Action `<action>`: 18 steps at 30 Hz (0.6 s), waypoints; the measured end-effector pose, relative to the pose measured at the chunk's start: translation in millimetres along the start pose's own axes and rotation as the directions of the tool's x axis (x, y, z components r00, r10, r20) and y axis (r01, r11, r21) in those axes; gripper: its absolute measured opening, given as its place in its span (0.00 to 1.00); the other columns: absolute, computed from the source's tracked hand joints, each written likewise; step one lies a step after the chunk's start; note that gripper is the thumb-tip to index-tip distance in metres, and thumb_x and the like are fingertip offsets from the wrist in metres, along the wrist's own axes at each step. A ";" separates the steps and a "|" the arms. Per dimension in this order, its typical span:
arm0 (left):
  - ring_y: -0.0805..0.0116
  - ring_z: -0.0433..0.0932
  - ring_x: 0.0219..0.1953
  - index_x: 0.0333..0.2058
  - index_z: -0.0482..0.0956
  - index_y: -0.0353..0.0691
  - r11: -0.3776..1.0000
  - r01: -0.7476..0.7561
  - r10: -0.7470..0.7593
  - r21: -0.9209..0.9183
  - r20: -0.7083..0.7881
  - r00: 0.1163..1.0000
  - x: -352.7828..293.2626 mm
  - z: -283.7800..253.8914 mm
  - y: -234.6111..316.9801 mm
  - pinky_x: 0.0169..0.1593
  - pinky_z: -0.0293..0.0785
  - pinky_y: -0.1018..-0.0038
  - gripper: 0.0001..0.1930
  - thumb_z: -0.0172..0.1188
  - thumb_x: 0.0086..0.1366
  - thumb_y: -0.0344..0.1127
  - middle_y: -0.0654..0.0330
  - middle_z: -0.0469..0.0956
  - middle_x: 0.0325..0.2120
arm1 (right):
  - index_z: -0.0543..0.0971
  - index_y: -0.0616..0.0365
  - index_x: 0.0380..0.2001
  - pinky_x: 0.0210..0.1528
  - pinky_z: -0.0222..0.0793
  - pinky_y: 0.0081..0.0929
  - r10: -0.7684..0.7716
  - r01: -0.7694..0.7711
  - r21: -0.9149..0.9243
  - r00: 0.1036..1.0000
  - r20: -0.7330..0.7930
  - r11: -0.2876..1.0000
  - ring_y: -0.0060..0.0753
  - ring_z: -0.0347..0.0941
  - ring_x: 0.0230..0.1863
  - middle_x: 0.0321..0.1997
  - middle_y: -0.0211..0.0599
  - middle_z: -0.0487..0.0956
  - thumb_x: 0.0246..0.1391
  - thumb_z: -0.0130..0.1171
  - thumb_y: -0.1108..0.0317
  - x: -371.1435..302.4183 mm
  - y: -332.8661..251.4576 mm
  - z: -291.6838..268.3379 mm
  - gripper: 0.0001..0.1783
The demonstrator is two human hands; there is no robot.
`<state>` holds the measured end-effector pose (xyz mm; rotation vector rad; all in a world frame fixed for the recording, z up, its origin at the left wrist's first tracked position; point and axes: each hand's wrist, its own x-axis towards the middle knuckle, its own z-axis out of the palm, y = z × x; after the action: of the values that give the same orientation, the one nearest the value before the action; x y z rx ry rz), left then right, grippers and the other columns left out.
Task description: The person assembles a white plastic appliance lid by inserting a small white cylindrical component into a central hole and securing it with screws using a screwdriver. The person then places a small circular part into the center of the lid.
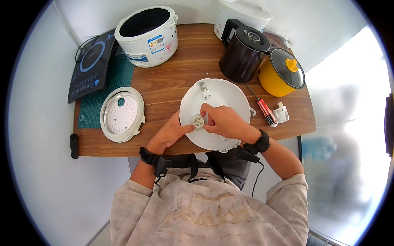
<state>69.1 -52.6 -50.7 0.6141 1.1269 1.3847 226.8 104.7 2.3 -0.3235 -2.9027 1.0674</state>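
Observation:
A round white rice cooker lid shell [234, 98] lies hollow side up at the table's front edge. My left hand [172, 132] grips its left rim, fingers hidden beneath or behind the edge and thumb reaching inside. Within the shell sits a small round cream-coloured vent cap [198, 121] with a spoked pattern. Curled over the shell from the right, my right hand [227, 121] has its index finger and thumb closed at the cap's right edge. A metal latch piece [205, 90] is fixed near the shell's far rim.
Left lies an inner lid plate [137, 98] by a green cutting mat [88, 117] and induction cooktop [88, 65]. Behind stand a cooker body [141, 45], dark kettle [240, 59], white cooker [246, 14] and yellow pot [273, 80]. Right are a screwdriver [266, 112] and white plastic part [280, 113].

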 end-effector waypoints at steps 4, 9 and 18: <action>0.68 0.71 0.58 0.64 0.63 0.37 1.000 -0.012 0.012 0.023 0.008 1.000 0.9 -0.6 -1.6 0.63 0.68 0.70 0.34 0.63 0.59 0.21 0.59 0.73 0.57 | 0.69 0.54 0.42 0.30 0.69 0.39 -0.023 0.022 -0.055 0.999 -0.030 0.998 0.45 0.77 0.27 0.22 0.36 0.78 0.52 0.64 0.70 -1.3 -4.4 4.7 0.17; 0.68 0.71 0.58 0.64 0.63 0.37 1.000 -0.011 0.011 0.018 0.003 1.000 0.1 -0.4 0.8 0.63 0.68 0.70 0.34 0.63 0.59 0.21 0.58 0.72 0.57 | 0.68 0.54 0.42 0.31 0.70 0.42 -0.044 0.044 -0.046 0.999 -0.013 0.998 0.50 0.77 0.29 0.23 0.39 0.79 0.51 0.64 0.71 0.4 -1.5 3.7 0.18; 0.66 0.73 0.58 0.65 0.62 0.37 0.993 0.074 -0.075 -0.091 0.001 0.997 -0.1 -2.6 -0.4 0.62 0.70 0.68 0.33 0.60 0.60 0.19 0.58 0.72 0.57 | 0.71 0.56 0.42 0.28 0.69 0.32 -0.047 0.044 0.078 0.998 0.032 0.996 0.39 0.79 0.25 0.22 0.37 0.79 0.52 0.64 0.72 1.9 5.8 -3.9 0.15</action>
<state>67.0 -53.4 -52.0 0.5004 1.0721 1.3651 226.4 111.9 1.5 -0.2381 -2.8732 1.1857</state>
